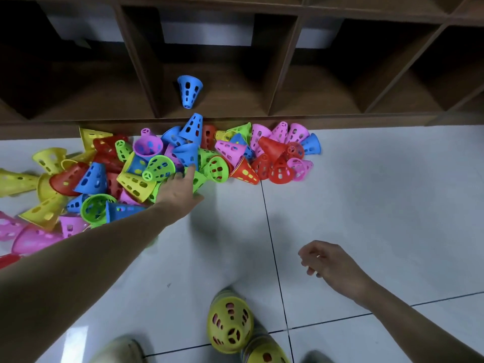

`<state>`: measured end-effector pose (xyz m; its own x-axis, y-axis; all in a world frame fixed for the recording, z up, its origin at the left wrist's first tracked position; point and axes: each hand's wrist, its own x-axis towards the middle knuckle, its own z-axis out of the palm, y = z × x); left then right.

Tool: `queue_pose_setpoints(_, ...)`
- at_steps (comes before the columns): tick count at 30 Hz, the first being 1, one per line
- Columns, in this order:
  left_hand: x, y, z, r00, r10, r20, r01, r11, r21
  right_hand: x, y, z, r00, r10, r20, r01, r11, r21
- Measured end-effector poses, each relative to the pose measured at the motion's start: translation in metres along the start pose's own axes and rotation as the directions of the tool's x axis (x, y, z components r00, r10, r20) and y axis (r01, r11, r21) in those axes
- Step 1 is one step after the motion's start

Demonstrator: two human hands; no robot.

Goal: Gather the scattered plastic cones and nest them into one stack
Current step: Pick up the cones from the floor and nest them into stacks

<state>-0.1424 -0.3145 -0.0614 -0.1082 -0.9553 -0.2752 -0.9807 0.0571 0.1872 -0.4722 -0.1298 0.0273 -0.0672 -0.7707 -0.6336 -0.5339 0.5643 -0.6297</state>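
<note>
We are mid-gather; left hand (180, 191) spread on the pile's green cone (197, 179); right hand (323, 260) loose, empty; next, grip it and nest it on the stack (230, 327).

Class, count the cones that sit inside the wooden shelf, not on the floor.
1: a blue cone stands in the shelf compartment just behind the pile. Dark compartments may hide more.

Dark wooden cubby shelf (282, 74) along the back, white glossy tiled floor (366, 205), dark grout lines
</note>
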Motion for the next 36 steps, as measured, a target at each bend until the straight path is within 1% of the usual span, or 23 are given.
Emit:
queue_pose_setpoints(3, -0.005, 0.004, -0.004, 0.998, -0.066, 0.023, 0.069, 0.982, -0.176, 0.002, 0.004, -0.003, 1.0, 0.007, -0.023, -0.006, 0.999, 0.044)
queue_pose_setpoints(4, -0.011, 0.006, -0.006, 0.997, -0.069, 0.028, 0.074, 0.967, -0.245, 0.003, 0.004, -0.003, 1.0, 0.007, -0.029, -0.006, 0.999, 0.053)
queue_pose_setpoints(6, -0.028, 0.01, -0.011, 0.999, -0.028, 0.024, 0.035, 0.939, -0.343, 0.004, 0.005, -0.002, 0.999, -0.003, -0.032, 0.004, 0.998, 0.06)
queue_pose_setpoints(8, -0.048, 0.013, -0.017, 0.999, 0.03, 0.028, -0.017, 0.925, -0.38, 0.005, 0.004, 0.001, 1.0, -0.01, -0.023, 0.012, 0.998, 0.065)
queue_pose_setpoints(11, -0.074, 0.011, -0.022, 0.994, 0.097, 0.05, -0.07, 0.918, -0.391, 0.01, 0.001, 0.006, 1.0, -0.017, -0.011, 0.017, 0.998, 0.053)
queue_pose_setpoints(13, -0.086, 0.011, -0.021, 0.979, 0.181, 0.092, -0.139, 0.926, -0.352, 0.013, -0.002, 0.009, 1.0, -0.025, -0.005, 0.025, 0.999, 0.045)
queue_pose_setpoints(16, -0.093, 0.009, -0.012, 0.94, 0.262, 0.219, -0.223, 0.957, -0.187, 0.016, -0.006, 0.015, 0.999, -0.041, 0.004, 0.041, 0.999, 0.035)
queue_pose_setpoints(19, -0.093, 0.007, -0.003, 0.91, 0.241, 0.338, -0.235, 0.97, -0.058, 0.02, -0.005, 0.019, 0.999, -0.042, 0.022, 0.041, 0.999, 0.024)
queue_pose_setpoints(22, -0.088, 0.005, 0.0, 0.894, 0.225, 0.389, -0.245, 0.969, 0.003, 0.024, -0.002, 0.021, 0.999, -0.038, 0.025, 0.038, 0.999, 0.009)
queue_pose_setpoints(25, -0.084, 0.004, 0.006, 0.906, 0.208, 0.37, -0.248, 0.967, 0.063, 0.031, -0.002, 0.022, 0.999, -0.039, 0.022, 0.039, 0.999, -0.004)
queue_pose_setpoints(28, -0.08, 0.005, 0.013, 0.935, 0.185, 0.303, -0.211, 0.976, 0.054, 0.045, -0.001, 0.023, 0.999, -0.049, 0.003, 0.049, 0.998, -0.026)
queue_pose_setpoints(31, -0.083, 0.006, 0.018, 0.936, 0.232, 0.266, -0.265, 0.96, 0.095, 0.065, -0.002, 0.023, 0.995, -0.084, -0.045, 0.082, 0.995, -0.059)
queue_pose_setpoints(33, -0.086, 0.003, 0.022, 0.932, 0.264, 0.247, -0.291, 0.954, 0.079, 0.08, -0.008, 0.022, 0.993, -0.099, -0.062, 0.093, 0.992, -0.086)
queue_pose_setpoints(36, -0.09, -0.005, 0.026, 0.922, 0.313, 0.226, -0.32, 0.947, -0.006, 0.109, -0.024, 0.016, 0.983, -0.147, -0.112, 0.134, 0.984, -0.115)
